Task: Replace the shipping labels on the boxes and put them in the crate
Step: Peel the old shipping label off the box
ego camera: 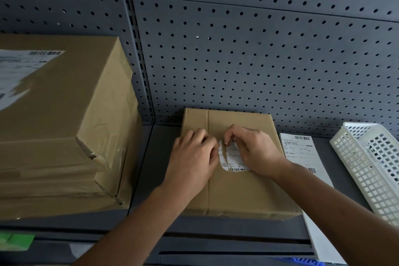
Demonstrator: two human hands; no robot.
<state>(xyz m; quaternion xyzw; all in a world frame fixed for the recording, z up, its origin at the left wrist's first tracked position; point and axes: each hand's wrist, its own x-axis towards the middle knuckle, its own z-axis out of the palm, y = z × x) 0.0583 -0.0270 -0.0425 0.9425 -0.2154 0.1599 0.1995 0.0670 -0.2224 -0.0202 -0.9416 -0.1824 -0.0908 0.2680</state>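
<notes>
Left hand (pixel 192 153): fingers curled, pinching torn label's (pixel 232 158) left edge.
Right hand (pixel 254 151): pinching label's upper part.
Flat box (pixel 237 192): on shelf (pixel 151 170), label torn.

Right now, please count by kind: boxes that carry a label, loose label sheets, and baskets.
Boxes carrying a label: 2, the large box and the small box
Loose sheets: 1, the label sheet
Baskets: 1, the white basket
Total: 4
</notes>
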